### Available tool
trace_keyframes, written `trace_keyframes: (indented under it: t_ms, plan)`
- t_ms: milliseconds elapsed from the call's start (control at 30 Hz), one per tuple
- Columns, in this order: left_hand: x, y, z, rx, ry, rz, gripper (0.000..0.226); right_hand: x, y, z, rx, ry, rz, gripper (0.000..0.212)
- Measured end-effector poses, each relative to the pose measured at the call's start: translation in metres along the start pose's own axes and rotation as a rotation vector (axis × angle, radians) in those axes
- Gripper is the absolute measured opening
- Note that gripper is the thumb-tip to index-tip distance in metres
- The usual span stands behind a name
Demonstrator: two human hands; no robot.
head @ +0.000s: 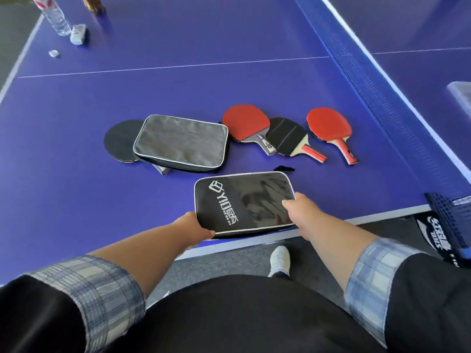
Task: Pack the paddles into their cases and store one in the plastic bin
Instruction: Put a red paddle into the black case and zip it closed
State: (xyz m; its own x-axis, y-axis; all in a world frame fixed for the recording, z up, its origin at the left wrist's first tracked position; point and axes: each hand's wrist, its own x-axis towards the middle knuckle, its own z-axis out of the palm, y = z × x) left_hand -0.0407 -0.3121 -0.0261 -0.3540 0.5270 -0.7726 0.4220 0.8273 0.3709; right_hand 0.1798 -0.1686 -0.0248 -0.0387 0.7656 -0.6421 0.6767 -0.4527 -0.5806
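Observation:
A black paddle case [239, 200] with white lettering lies at the near edge of the blue table. My left hand [193, 226] grips its near left corner and my right hand [300, 210] grips its right side. Behind it lies a grey case [181, 142], resting on a black-faced paddle [118, 140] whose handle end pokes out underneath. To the right lie three loose paddles: a red one [244, 122], a black one [286, 138] overlapped by the first, and another red one [328, 124]. A clear plastic bin [460, 91] shows at the right edge, beyond the net.
The blue net [356, 72] runs diagonally across the table on the right, with its clamp [448, 212] at the near edge. At the far left stand a water bottle [54, 16], a small grey block [79, 34] and a bottle cap [54, 53]. A small black strap [285, 168] lies behind the black case.

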Motion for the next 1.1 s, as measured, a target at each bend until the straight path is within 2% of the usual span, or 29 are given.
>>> trace_keyframes:
  t_ms: [67, 133, 233, 333, 367, 433, 500, 600, 633, 733, 833, 967, 1033, 1100]
  plan:
    - [0.001, -0.001, 0.004, -0.014, 0.013, -0.009, 0.038, 0.0, 0.004, 0.001, -0.009, 0.01, -0.002, 0.035]
    - [0.002, -0.002, 0.004, -0.057, 0.06, -0.023, 0.046, 0.0, 0.005, -0.002, -0.041, 0.07, -0.003, 0.006]
    - [-0.002, 0.002, -0.002, -0.159, 0.091, -0.058, 0.056, -0.002, 0.005, -0.008, -0.029, 0.127, -0.018, 0.019]
    - [-0.008, 0.012, -0.011, -0.325, 0.109, -0.1, 0.076, 0.004, 0.0, -0.014, 0.037, 0.133, -0.024, 0.018]
    - [-0.013, 0.017, -0.014, -0.362, 0.118, -0.088, 0.084, 0.007, -0.003, -0.018, 0.094, 0.132, -0.033, 0.014]
    - [-0.02, 0.023, -0.02, -0.324, 0.162, 0.042, 0.09, 0.016, -0.01, -0.026, 0.172, 0.144, -0.062, 0.006]
    - [-0.023, 0.025, -0.028, -0.245, 0.235, 0.208, 0.073, 0.012, -0.027, -0.034, 0.23, 0.158, -0.112, 0.018]
    - [-0.016, 0.029, -0.045, -0.191, 0.358, 0.287, 0.014, 0.011, -0.05, -0.041, 0.243, 0.167, -0.212, 0.015]
    - [-0.014, 0.031, -0.052, -0.192, 0.391, 0.302, 0.003, 0.009, -0.056, -0.041, 0.233, 0.163, -0.256, 0.019]
    - [-0.006, 0.042, -0.069, -0.199, 0.445, 0.327, 0.014, 0.01, -0.069, -0.038, 0.303, 0.183, -0.343, 0.044]
    - [0.002, 0.053, -0.079, -0.238, 0.497, 0.309, 0.014, 0.018, -0.08, -0.034, 0.313, 0.174, -0.437, 0.048]
    - [0.013, 0.067, -0.086, -0.321, 0.572, 0.289, 0.057, 0.037, -0.093, -0.033, 0.178, 0.086, -0.525, 0.058]
    - [0.021, 0.074, -0.084, -0.311, 0.587, 0.301, 0.063, 0.053, -0.098, -0.031, 0.095, 0.052, -0.572, 0.067]
    - [0.032, 0.079, -0.079, -0.234, 0.575, 0.331, 0.068, 0.068, -0.1, -0.028, -0.098, 0.017, -0.586, 0.073]
